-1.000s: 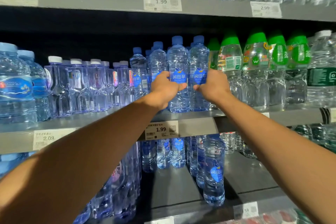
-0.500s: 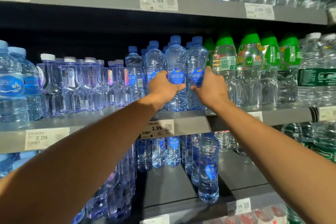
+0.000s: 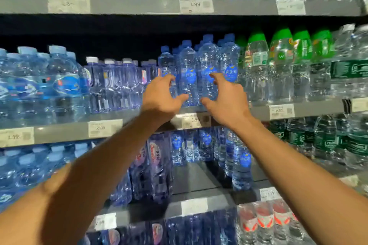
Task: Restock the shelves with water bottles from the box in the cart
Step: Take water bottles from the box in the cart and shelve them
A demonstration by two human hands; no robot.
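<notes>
The left hand point(image 3: 161, 96) and the right hand point(image 3: 225, 98) hover with fingers spread and curved, holding nothing, just in front of two clear plastic water bottles with blue caps and blue labels point(image 3: 199, 73). These stand upright on the grey middle shelf point(image 3: 63, 132), beside green-capped bottles point(image 3: 278, 61) to the right.

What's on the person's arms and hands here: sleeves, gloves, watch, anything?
Nothing worn that shows. Both forearms are bare all the way to the frame edge, with no sleeve in view. The left hand and right hand are bare too: no gloves, rings, watch or wristband visible.
</notes>
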